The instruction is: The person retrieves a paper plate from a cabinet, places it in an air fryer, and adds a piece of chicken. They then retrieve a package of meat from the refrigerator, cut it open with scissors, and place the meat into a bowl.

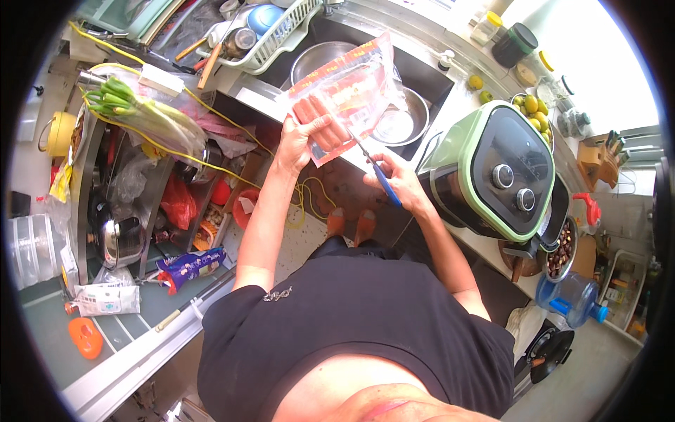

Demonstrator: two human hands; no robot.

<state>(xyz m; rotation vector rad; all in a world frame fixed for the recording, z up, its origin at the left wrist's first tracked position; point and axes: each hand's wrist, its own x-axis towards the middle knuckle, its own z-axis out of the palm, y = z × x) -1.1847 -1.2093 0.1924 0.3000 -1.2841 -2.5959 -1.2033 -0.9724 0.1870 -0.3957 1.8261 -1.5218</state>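
Note:
My left hand (299, 138) grips a clear and red plastic package (350, 87) by its left side, the thumb lying over the front. Several reddish sausages (318, 118) lie in its lower part. My right hand (394, 176) holds blue-handled scissors (386, 184), whose blades reach the package's lower right edge; how far they have cut cannot be told. Behind the package, a metal bowl (315, 55) and a metal pan (420, 113) stand in the dark sink (440, 79).
A green air fryer (474, 174) stands on the counter close to my right hand. A dish rack (285, 39) is left of the sink. Leafy green onions (153, 116) and a yellow cord (211, 165) lie at left. Fruit (535, 111) and jars (515, 45) stand at back right.

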